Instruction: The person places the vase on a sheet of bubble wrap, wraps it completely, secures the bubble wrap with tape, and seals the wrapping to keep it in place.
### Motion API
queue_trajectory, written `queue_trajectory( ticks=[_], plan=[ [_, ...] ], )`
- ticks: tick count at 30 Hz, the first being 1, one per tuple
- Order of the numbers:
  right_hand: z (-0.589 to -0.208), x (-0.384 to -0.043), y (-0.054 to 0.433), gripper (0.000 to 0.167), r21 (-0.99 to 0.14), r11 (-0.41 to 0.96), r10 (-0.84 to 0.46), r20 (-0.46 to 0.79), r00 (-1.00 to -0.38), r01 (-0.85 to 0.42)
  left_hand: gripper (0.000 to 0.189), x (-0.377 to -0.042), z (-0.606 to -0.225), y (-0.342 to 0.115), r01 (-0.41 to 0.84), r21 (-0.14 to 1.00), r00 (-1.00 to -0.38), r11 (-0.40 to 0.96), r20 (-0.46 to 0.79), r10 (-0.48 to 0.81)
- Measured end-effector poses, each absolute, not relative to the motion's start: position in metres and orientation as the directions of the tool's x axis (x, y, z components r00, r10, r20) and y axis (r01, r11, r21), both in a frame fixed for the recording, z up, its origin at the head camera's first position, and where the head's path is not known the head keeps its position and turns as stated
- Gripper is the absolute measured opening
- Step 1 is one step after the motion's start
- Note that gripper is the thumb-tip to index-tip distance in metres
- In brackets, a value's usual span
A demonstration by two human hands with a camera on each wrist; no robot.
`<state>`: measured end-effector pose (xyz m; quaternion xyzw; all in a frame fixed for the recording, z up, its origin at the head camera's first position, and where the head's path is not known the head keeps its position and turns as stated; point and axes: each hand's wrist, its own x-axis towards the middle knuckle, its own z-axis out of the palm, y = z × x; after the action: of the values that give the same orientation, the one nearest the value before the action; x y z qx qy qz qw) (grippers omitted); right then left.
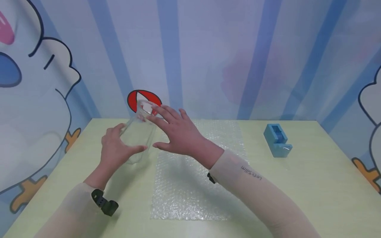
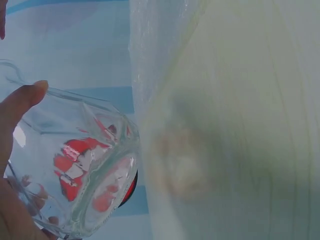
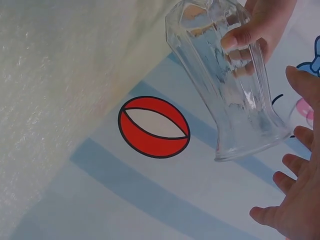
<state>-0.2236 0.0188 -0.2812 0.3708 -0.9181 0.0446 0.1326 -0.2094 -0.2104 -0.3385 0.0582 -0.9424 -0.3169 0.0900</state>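
My left hand (image 1: 114, 147) grips a clear glass vase (image 1: 135, 137) around its body, thumb on one side and fingers on the other. The vase tilts over the left part of the table, its flared mouth pointing up and away. Spread fingers of my right hand (image 1: 180, 132) overlap that mouth in the head view. The right wrist view shows the same right hand (image 3: 300, 190) beside the flared end of the vase (image 3: 230, 95), fingers apart and around nothing. Thick faceted glass of the vase's base (image 2: 100, 185) faces the left wrist camera.
A sheet of bubble wrap (image 1: 190, 195) lies flat across the middle of the pale table (image 1: 315, 185). At the right stands a blue tape dispenser (image 1: 275, 142). Behind the table rises a striped cartoon backdrop (image 1: 202, 49), with a red and white oval printed on it.
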Motion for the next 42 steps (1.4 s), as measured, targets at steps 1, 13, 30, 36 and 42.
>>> queue_trajectory(
  ticks=[1,13,30,36,42],
  plan=[
    [-0.281,-0.224,0.019,0.083,0.019,0.721,-0.669,0.276,-0.69,-0.692,0.102,-0.209,-0.337,-0.209,-0.053,0.596,-0.978,0.801,0.13,-0.161],
    [-0.28,-0.226,0.023,0.083,0.077,0.733,-0.671,0.245,-0.7,-0.675,0.102,-0.208,-0.331,-0.195,0.016,0.413,-0.98,0.911,0.186,-0.067],
    [-0.279,-0.226,0.027,0.088,0.102,0.763,-0.646,0.125,-0.753,-0.638,0.099,-0.2,-0.32,-0.17,0.137,0.194,-0.962,0.971,0.26,0.084],
    [-0.28,-0.225,0.028,0.088,0.096,0.771,-0.637,0.11,-0.763,-0.63,0.098,-0.197,-0.317,-0.162,0.142,0.156,-0.959,0.978,0.266,0.097],
    [-0.282,-0.224,0.031,0.092,0.107,0.785,-0.618,0.091,-0.781,-0.61,0.099,-0.198,-0.317,-0.154,0.169,0.113,-0.951,0.979,0.279,0.132]
  ],
)
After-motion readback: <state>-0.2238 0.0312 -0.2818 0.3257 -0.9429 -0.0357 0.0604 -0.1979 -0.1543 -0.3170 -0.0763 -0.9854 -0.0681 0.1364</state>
